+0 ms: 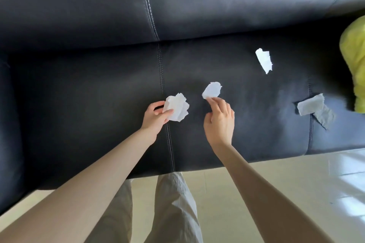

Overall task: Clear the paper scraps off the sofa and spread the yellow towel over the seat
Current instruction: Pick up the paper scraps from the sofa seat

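My left hand (156, 117) holds a bunch of white paper scraps (176, 107) just above the black leather sofa seat (88, 94). My right hand (220, 119) pinches the near edge of another white scrap (212, 89) on the seat. A third torn scrap (264, 60) lies farther back to the right. Two greyer scraps (314, 108) lie over the seam at the right. The yellow towel (355, 61) is bunched on the sofa at the far right edge, partly cut off by the frame.
The sofa backrest (177, 2) rises behind the seat. Pale tiled floor (296, 183) runs along the sofa's front edge. My legs in beige trousers (173, 203) stand right against the sofa front.
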A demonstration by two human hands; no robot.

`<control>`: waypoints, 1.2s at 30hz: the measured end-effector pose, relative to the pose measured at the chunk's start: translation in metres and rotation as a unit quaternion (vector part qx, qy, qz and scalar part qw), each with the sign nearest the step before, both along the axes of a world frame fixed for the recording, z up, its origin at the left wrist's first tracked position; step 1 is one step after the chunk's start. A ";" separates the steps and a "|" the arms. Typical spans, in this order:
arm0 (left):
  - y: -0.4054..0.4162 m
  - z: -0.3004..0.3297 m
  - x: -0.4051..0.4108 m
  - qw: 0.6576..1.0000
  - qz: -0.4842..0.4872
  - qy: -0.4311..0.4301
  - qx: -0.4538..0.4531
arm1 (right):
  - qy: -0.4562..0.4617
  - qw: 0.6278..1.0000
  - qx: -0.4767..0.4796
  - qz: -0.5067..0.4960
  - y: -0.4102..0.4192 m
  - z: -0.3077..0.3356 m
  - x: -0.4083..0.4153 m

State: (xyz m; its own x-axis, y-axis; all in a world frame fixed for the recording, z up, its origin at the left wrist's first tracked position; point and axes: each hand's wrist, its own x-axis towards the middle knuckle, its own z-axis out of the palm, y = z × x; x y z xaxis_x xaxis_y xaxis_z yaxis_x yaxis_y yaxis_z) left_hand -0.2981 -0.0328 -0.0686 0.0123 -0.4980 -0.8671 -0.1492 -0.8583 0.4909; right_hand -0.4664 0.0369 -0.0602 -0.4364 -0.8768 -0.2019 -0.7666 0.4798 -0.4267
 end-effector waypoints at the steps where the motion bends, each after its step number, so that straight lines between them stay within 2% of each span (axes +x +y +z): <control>1: 0.002 0.000 -0.002 1.000 0.000 -0.006 0.000 | -0.009 0.999 -0.013 0.028 -0.003 0.003 0.003; 4: 0.009 -0.001 -0.012 0.999 0.029 -0.025 -0.001 | -0.046 0.989 -0.016 0.138 -0.006 0.011 0.013; 7: 0.012 -0.001 -0.023 0.997 0.077 -0.001 0.027 | -0.101 0.964 0.080 0.231 -0.004 0.010 0.021; 10: 0.015 0.001 -0.027 0.991 0.117 0.051 0.047 | -0.126 0.948 0.142 0.255 0.006 0.004 0.022; 13: 0.023 -0.001 -0.026 0.998 0.055 0.007 0.008 | -0.134 0.958 0.132 0.215 0.015 0.004 0.020; 17: 0.028 -0.004 -0.019 0.998 0.019 -0.058 -0.006 | -0.118 0.971 0.124 0.169 0.028 0.004 0.017; 25: 0.021 -0.005 -0.008 0.997 -0.061 -0.045 0.017 | -0.054 0.976 0.193 0.080 0.051 0.006 0.006; 30: 0.021 -0.002 -0.006 0.989 -0.111 -0.098 0.006 | -0.104 0.977 0.188 -0.001 0.041 0.005 0.013; 36: 0.028 -0.010 -0.023 0.982 -0.067 -0.178 -0.018 | -0.163 0.965 0.145 -0.146 0.027 0.001 -0.002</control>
State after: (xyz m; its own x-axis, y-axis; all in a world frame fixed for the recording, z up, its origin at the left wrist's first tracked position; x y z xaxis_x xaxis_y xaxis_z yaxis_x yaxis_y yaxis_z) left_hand -0.3209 -0.0051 -0.0783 0.2425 -0.5454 -0.8024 -0.4274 -0.8025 0.4163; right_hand -0.4684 0.0641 -0.0592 -0.5282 -0.6123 -0.5883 -0.4276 0.7904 -0.4387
